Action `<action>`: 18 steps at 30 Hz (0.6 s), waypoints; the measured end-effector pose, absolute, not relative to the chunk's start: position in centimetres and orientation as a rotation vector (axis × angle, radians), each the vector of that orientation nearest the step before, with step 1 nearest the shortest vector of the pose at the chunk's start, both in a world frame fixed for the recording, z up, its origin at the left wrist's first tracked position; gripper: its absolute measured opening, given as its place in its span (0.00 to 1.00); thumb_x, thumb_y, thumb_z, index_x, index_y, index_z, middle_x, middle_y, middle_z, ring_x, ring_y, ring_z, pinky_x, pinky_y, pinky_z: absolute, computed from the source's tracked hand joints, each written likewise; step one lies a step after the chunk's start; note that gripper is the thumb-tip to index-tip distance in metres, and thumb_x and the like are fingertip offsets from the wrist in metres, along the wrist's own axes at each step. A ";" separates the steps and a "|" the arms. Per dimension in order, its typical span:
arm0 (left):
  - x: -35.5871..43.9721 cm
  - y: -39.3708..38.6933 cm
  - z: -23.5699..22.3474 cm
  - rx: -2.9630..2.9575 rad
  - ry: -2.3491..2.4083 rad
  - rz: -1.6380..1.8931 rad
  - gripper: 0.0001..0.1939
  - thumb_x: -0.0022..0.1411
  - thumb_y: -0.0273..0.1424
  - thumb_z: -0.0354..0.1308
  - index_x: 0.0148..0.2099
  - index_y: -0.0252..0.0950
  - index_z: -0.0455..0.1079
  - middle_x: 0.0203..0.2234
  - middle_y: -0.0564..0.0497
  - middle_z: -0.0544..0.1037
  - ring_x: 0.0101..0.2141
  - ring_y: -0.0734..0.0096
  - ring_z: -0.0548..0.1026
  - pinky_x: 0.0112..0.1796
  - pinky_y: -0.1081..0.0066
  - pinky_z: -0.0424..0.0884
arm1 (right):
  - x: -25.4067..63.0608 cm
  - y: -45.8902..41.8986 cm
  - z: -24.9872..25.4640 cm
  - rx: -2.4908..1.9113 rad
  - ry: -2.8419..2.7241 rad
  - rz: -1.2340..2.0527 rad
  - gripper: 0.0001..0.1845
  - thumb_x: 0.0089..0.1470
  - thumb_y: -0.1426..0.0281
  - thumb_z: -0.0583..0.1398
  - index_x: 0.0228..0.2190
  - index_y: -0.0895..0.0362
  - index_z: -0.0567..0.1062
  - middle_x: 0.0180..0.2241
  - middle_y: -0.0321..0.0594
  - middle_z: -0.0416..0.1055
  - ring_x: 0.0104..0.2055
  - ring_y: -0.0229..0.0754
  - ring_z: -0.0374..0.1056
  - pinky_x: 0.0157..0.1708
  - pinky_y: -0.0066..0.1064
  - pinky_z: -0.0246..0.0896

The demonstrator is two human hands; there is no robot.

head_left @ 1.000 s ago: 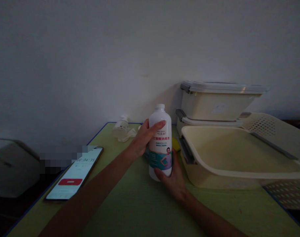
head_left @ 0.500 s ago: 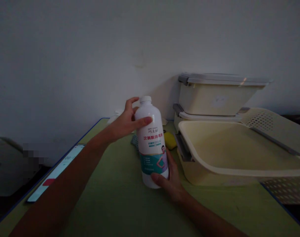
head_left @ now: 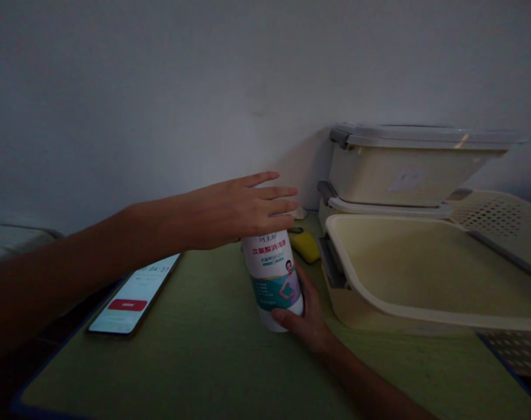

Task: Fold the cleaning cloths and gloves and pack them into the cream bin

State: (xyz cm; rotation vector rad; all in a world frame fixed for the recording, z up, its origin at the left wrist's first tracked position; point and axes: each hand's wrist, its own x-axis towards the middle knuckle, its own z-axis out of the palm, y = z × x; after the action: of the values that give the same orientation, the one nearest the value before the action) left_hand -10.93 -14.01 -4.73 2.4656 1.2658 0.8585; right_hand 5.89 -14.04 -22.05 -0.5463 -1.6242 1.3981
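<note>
A white bottle (head_left: 272, 277) with a teal and white label stands slightly tilted over the green table (head_left: 195, 361). Low on its right side, my right hand (head_left: 310, 321) is wrapped round it, the thumb across the front near the base. In front of the bottle's upper part is my left hand (head_left: 243, 207), back towards me, with fingers stretched out to the right and spread. It hides the cap and shoulder of the bottle. Whether the left palm touches the bottle, I cannot tell.
On the left lies a phone (head_left: 129, 305) with a lit screen. A yellow object (head_left: 307, 247) sits behind the bottle. To the right are an open cream bin (head_left: 379, 318), a lidded box (head_left: 374, 175) stacked behind it, and a perforated basket (head_left: 484, 213).
My left hand has left its grip round the bottle's shoulder and swung across its top with fingers extended. My right hand keeps its hold. The view has shifted a little to the left.
</note>
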 end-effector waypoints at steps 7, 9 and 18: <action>-10.3 -12.6 -4.5 2.590 1.199 0.314 0.07 0.41 0.23 0.59 0.22 0.41 0.66 0.19 0.51 0.72 0.32 0.59 0.73 0.43 0.62 0.64 | 5.9 -14.1 -22.2 -0.526 -1.611 1.503 0.51 0.33 0.45 0.65 0.56 0.54 0.58 0.53 0.49 0.66 0.52 0.53 0.65 0.49 0.49 0.60; -10.3 -12.6 -4.0 2.587 1.230 0.125 0.07 0.40 0.25 0.61 0.21 0.41 0.65 0.18 0.52 0.71 0.29 0.59 0.72 0.40 0.64 0.65 | 5.8 -14.1 -22.1 -0.505 -1.588 1.584 0.53 0.30 0.45 0.66 0.56 0.54 0.57 0.54 0.49 0.64 0.53 0.53 0.64 0.50 0.47 0.60; -13.1 -14.7 0.8 2.457 1.758 -0.165 0.15 0.30 0.27 0.70 0.25 0.37 0.72 0.18 0.57 0.69 0.24 0.64 0.71 0.39 0.60 0.68 | 5.6 -13.5 -20.8 -0.193 -1.201 2.334 0.35 0.60 0.52 0.32 0.47 0.59 0.67 0.39 0.48 0.74 0.39 0.40 0.72 0.43 0.37 0.62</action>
State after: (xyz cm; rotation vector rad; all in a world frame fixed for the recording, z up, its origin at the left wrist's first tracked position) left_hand -13.09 -14.68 0.81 2.4567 1.7576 -0.1654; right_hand 5.59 -13.50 -20.85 -0.1929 -1.2011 2.3344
